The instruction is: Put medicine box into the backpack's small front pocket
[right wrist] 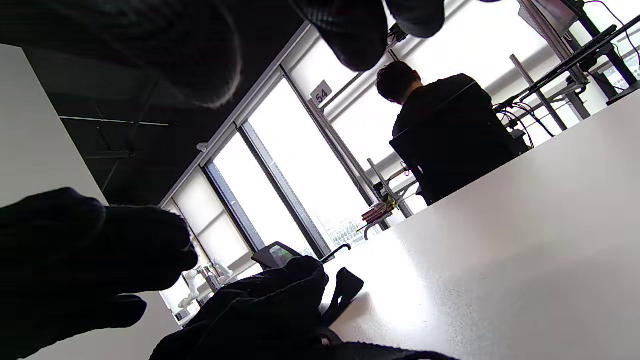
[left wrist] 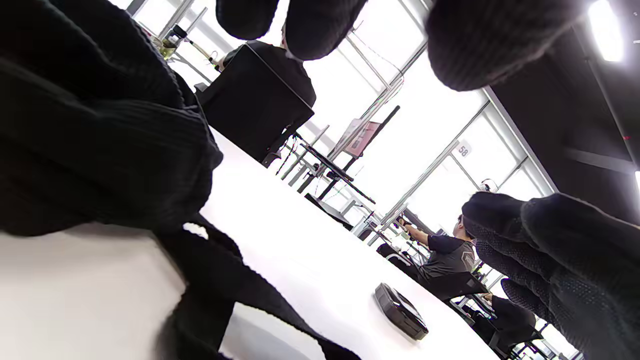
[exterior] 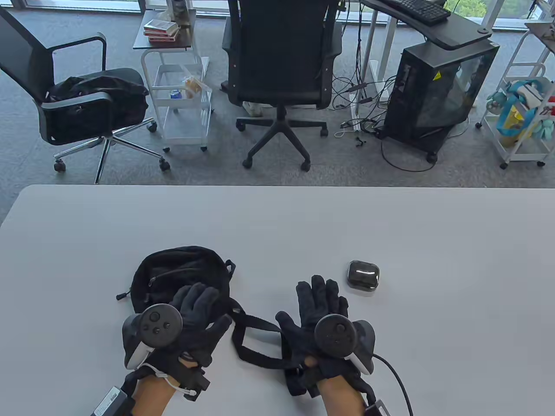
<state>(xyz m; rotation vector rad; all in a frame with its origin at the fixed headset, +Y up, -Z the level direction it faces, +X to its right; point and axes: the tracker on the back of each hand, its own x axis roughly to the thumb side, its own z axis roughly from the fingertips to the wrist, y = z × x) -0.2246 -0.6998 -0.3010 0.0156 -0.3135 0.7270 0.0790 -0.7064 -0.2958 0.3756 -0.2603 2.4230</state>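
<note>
A black backpack [exterior: 182, 277] was seen lying flat on the white table [exterior: 277, 225], its straps [exterior: 256, 342] trailing toward the right along the near edge. The left hand [exterior: 195, 320] was laid on the backpack's near side, fingers spread and extended over the fabric — nothing was pinched between them. The right hand [exterior: 321, 312] was rested flat on the table just beside the straps, fingers stretched forward and slightly fanned, with nothing held. The medicine box [exterior: 363, 275] — a small dark, glossy case — was left on the table just beyond the right hand's fingertips, apart from them and well to the right of the backpack. In the left wrist view it [left wrist: 400, 310] was shown lying flat.
</note>
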